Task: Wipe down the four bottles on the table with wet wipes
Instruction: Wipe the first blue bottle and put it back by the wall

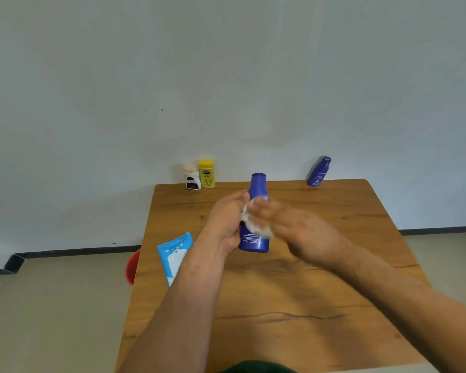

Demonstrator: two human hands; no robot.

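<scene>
A large blue lotion bottle [256, 211] stands upright near the middle of the wooden table [280, 292], and everything else is placed from it. The left hand [226, 222] wraps its left side, fingers curled round the body and thumb up near the shoulder of the bottle. The right hand [299, 232] comes in from the right, blurred, its fingers pressed together against a crumpled white wet wipe [253, 222] that lies on the front of the bottle, between the two hands. The blue cap and the lower label with white print show above and below the wipe.

Left of the bottle and nearer the person, a light blue pack of wet wipes [174, 254] lies flat at the table's left edge. Beyond that edge, a red tub [132, 267] sits on the floor. Behind the bottle to the left, at the far edge, a white bottle [191, 176] stands just beside a yellow bottle [207, 174]. Behind it to the right, well apart, a smaller blue bottle [318, 172] stands by the wall
</scene>
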